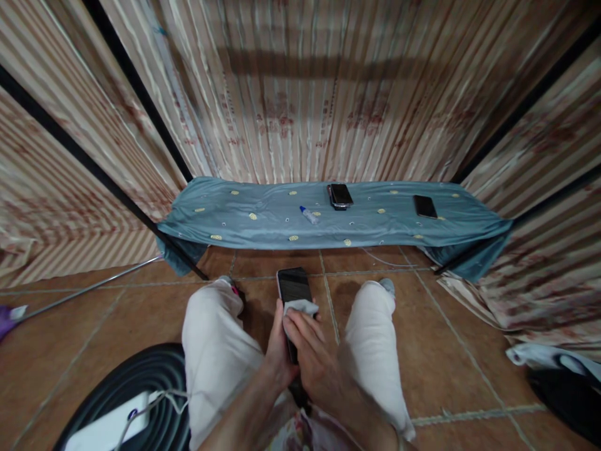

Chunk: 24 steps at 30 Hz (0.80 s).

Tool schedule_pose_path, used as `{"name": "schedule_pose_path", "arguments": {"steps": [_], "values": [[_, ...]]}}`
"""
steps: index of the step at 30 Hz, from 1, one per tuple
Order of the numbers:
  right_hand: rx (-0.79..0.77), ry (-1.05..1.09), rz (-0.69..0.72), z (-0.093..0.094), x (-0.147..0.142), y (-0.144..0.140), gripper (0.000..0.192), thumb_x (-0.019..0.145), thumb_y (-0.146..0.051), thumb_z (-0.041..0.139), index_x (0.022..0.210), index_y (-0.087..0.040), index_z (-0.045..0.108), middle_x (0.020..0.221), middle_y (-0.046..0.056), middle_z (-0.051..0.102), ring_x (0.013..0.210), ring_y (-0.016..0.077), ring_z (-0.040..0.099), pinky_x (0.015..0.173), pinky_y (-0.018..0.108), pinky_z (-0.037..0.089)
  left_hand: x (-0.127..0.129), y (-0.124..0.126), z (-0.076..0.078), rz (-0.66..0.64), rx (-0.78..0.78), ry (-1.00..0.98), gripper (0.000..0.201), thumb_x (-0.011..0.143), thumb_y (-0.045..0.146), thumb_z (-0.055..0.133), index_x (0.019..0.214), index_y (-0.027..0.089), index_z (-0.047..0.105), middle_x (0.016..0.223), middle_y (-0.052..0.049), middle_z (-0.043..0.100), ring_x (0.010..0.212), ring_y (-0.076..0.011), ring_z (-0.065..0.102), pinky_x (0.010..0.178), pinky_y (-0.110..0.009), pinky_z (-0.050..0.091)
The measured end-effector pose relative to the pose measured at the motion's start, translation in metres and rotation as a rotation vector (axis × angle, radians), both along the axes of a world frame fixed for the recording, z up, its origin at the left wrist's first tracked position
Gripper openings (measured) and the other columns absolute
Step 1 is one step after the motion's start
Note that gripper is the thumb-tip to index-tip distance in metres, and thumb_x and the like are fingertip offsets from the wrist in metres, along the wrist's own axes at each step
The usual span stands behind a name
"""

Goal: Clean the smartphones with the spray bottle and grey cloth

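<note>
1. Your left hand (278,352) is clamped around a dark phone (295,283), with the thumb along one edge and fingertips showing at the other.
2. Your right hand (310,343) is closed over a pale grey cloth (304,307), its fingers pressing it flat against the face of the phone.
3. Your hands are together, the right lying over the left and hiding part of the phone's lower end.
4. Take the phone as the clock's centre: it sits between your knees, above the brown tiled floor (422,363), tilted slightly, its top end toward twelve.
5. At twelve o'clock you have a low bench (263,219) under a blue-green cover with yellow motifs.
6. On that bench, just past twelve, lies a small clear bottle (310,216), its blue cap toward eleven.
7. At one o'clock, near the bottle, is a stack of phones (340,195); you cannot count them from here.
8. At two o'clock, well apart from the stack, a single black phone (425,206) lies flat.
9. Your white trousers (216,357) show at eight and four.
10. Farther out at eight, a white box (110,426) with a cable rests on a black ridged round seat (162,363).
</note>
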State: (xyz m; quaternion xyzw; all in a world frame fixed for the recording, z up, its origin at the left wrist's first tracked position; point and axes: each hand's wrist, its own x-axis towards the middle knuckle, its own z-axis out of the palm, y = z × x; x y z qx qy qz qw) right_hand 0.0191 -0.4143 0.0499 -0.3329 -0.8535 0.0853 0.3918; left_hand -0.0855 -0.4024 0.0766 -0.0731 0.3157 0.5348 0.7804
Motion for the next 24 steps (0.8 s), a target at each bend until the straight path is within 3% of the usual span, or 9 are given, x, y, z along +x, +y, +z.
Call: {"name": "schedule_pose_path", "arguments": {"steps": [5,13,16,18,21,24], "values": [[-0.044,0.082,0.019,0.001,-0.004,0.023,0.067,0.09,-0.001,0.034,0.153,-0.021,0.026,0.148,0.012,0.048,0.139,0.0224,0.042,0.11,0.046,0.046,0.009,-0.003,-0.015,0.104,0.011,0.043,0.044,0.092,0.052,0.049,0.107,0.018,0.072,0.11,-0.009,0.073,0.114,-0.0218,0.065,0.104,-0.031,0.046],[0.028,0.081,0.093,0.018,-0.009,0.042,0.067,0.093,-0.002,0.034,0.156,-0.019,0.018,0.148,0.014,0.047,0.141,0.0224,0.038,0.111,0.045,0.045,0.009,-0.007,-0.017,0.047,0.075,0.158,0.054,0.097,0.051,0.036,0.141,0.024,0.051,0.131,-0.007,0.065,0.135,-0.0222,0.049,0.113,-0.036,0.039],[0.059,0.046,0.085,0.023,-0.012,0.052,0.065,0.095,-0.005,0.035,0.156,-0.018,0.016,0.149,0.014,0.045,0.142,0.023,0.037,0.112,0.046,0.045,0.009,-0.009,-0.019,0.045,0.042,0.196,0.055,0.099,0.047,0.033,0.146,0.023,0.043,0.135,-0.007,0.062,0.14,-0.0204,0.042,0.115,-0.036,0.035],[0.102,0.029,0.094,0.025,-0.013,0.056,0.065,0.095,-0.005,0.037,0.155,-0.016,0.017,0.148,0.015,0.046,0.142,0.0236,0.037,0.112,0.046,0.045,0.009,-0.009,-0.02,0.109,0.048,0.255,0.052,0.099,0.041,0.036,0.148,0.023,0.041,0.138,-0.004,0.06,0.143,-0.0168,0.036,0.117,-0.032,0.031],[0.173,0.03,0.106,0.027,-0.013,0.057,0.063,0.095,-0.004,0.04,0.154,-0.012,0.02,0.145,0.018,0.05,0.142,0.0243,0.036,0.112,0.044,0.045,0.007,-0.009,-0.021,0.179,0.074,0.319,0.048,0.098,0.033,0.041,0.145,0.024,0.045,0.142,-0.001,0.058,0.145,-0.0127,0.031,0.118,-0.026,0.025],[0.224,0.028,0.12,0.029,-0.012,0.058,0.06,0.094,-0.003,0.041,0.152,-0.007,0.025,0.142,0.02,0.052,0.142,0.025,0.036,0.112,0.043,0.045,0.005,-0.008,-0.021,0.157,0.041,0.361,0.044,0.098,0.032,0.04,0.139,0.023,0.053,0.14,-0.003,0.059,0.144,-0.0146,0.033,0.119,-0.027,0.024]]}}
